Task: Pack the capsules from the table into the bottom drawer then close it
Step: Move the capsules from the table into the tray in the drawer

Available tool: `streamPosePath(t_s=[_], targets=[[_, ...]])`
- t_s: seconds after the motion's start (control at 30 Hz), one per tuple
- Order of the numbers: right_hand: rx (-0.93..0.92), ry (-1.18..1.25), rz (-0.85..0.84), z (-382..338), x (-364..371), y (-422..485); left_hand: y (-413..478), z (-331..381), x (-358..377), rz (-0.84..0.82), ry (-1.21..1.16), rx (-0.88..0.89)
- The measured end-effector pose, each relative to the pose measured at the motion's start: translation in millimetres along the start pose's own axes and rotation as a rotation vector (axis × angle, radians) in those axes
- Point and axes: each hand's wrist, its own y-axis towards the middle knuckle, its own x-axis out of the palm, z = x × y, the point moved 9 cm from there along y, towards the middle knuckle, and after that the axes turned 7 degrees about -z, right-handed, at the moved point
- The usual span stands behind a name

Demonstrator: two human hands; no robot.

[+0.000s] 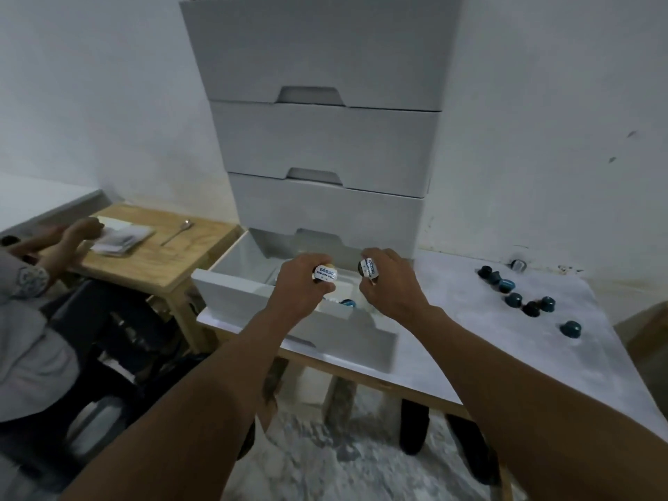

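Over the pulled-out bottom drawer (231, 283), the left hand (300, 289) grasps a labelled capsule (324, 274) in its fingers and the right hand (392, 285) grasps a second labelled capsule (368, 270), while a blue capsule (348, 303) lies inside the drawer and loose capsules (513, 300) sit on the bench (452, 341) to the right.

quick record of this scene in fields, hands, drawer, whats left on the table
left: left hand grips a white-labelled capsule
right: right hand grips a second capsule
target: bottom drawer pulled open under both hands, blue capsule inside
remaining: about seven loose capsules on the table, right of the drawer
stage: packing unfinished, drawer not yet closed
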Motion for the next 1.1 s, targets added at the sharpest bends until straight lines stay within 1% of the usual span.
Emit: streamPosePath(t_s=[0.1,0.2,0.4,0.47,0.53,0.63,0.73,0.87,0.97,1.1], targets=[[-0.005,-0.003,-0.001,-24,22,13,8,-22,-22,-0.032,0.039,0.027],[-0.005,-0.001,-0.008,-38,43,25,15,-43,-37,-0.059,0.020,0.022],[0.003,-0.021,-0.038,-42,73,48,28,-71,-40,-0.112,-0.023,0.009],[0.000,-0.022,-0.042,-39,89,74,51,-89,-39,-0.138,-0.043,-0.003],[-0.007,-0.025,-0.046,-38,90,76,55,-91,-38,-0.159,-0.055,-0.012],[0.034,0.040,-0.063,-25,101,97,78,-104,-30,-0.200,-0.064,-0.030],[0.080,0.033,-0.106,-9,116,121,104,-121,-21,-0.265,-0.023,-0.043],[0.116,0.035,-0.199,14,143,145,135,-140,-7,-0.341,0.020,-0.053],[0.194,0.103,-0.265,33,163,157,154,-153,6,-0.397,0.024,-0.069],[0.227,0.108,-0.296,46,183,161,165,-165,31,-0.526,0.066,-0.054]])
